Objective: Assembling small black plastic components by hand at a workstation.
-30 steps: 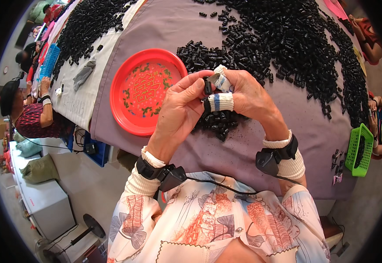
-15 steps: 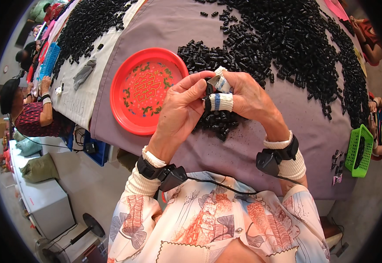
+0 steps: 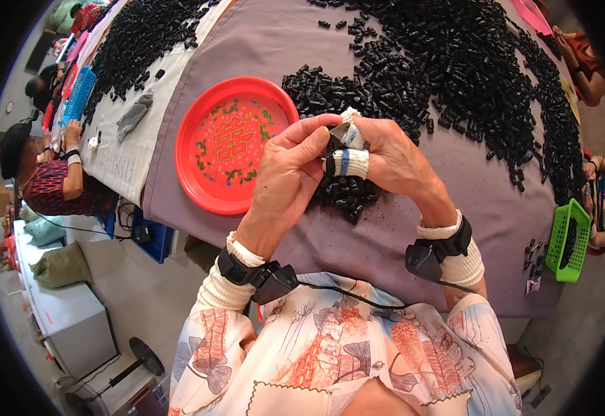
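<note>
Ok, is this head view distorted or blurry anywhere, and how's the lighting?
Head view: strong fisheye, the table edge bows and the corners go black. Even, soft daylight, no harsh glare. The left hand, right hand and red plate are sharp; the black parts soften slightly toward the rim.

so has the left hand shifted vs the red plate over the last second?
No. The left hand sits just right of the red plate rim as before, thumb tip meeting the right hand over the black parts.
</note>
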`<state>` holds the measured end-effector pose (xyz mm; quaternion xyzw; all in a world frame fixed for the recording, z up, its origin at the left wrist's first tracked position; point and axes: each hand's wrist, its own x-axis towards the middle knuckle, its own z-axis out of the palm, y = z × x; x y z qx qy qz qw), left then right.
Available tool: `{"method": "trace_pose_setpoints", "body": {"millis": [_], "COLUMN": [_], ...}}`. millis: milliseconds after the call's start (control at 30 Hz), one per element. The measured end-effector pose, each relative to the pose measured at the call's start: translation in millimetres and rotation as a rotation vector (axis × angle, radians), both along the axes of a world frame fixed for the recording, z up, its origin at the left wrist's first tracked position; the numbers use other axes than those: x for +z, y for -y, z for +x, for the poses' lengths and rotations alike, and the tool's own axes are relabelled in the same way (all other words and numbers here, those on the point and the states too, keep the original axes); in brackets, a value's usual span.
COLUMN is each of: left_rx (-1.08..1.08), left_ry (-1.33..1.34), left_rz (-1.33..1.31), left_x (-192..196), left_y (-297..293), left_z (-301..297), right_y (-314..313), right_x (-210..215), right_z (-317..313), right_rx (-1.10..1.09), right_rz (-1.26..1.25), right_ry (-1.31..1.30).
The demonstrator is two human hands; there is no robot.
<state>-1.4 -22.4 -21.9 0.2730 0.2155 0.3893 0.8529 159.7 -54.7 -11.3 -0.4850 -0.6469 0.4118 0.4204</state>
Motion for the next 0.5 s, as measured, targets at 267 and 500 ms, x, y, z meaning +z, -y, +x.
{"method": "trace_pose_setpoints", "body": {"millis": [267,500], "left_rx": [0.051,0.041], "left_ry": [-0.110,-0.079], "left_rz": [0.078,0.036], "left_x": [6.4,3.5], "left_y": [0.0,-2.6], "left_z": [2.4,1.2], "right_y": [-2.6,-2.4], "right_x": [-3.5,3.4], "right_z": [1.1,2.3], "right_rx": [0.007,0.037], "right_rz": [0.005,-0.240], "right_ry": [-0.049,-0.159]}}
